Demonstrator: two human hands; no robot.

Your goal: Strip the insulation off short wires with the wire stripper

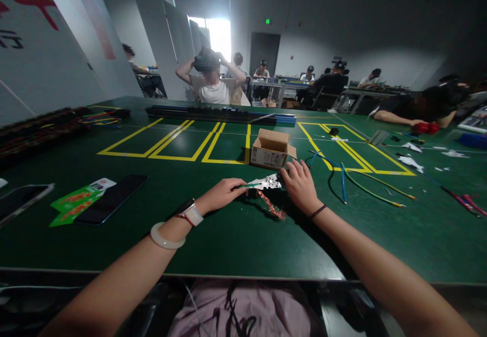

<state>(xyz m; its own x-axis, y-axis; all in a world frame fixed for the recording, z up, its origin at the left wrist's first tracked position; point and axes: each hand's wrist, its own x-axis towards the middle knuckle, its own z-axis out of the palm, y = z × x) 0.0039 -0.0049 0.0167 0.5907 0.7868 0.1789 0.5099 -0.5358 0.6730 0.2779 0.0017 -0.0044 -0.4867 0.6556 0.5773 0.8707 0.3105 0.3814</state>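
Observation:
Wire strippers (pixel 271 180) with a flat silver head lie in front of me, their head pointing right. My left hand (pixel 223 193) pinches the tool's green handle end, fingers closed. Just beyond the silver head, my right hand (pixel 300 184) has its fingers apart and bent over the table side; whether a fingertip touches the tool I cannot make out. Below the strippers, a bundle of bare copper strands (pixel 271 205) rests on the green table (pixel 228 240). Behind both hands stands an open cardboard box (pixel 268 158).
Blue and green-yellow cables (pixel 344 184) lie to the right. On the left are a dark phone (pixel 114 200), a green packet (pixel 72 206) and another phone (pixel 23 202). Yellow tape (pixel 182 158) marks rectangles on the table. Dark blue channels (pixel 220 114) line the far edge. Several people sit beyond.

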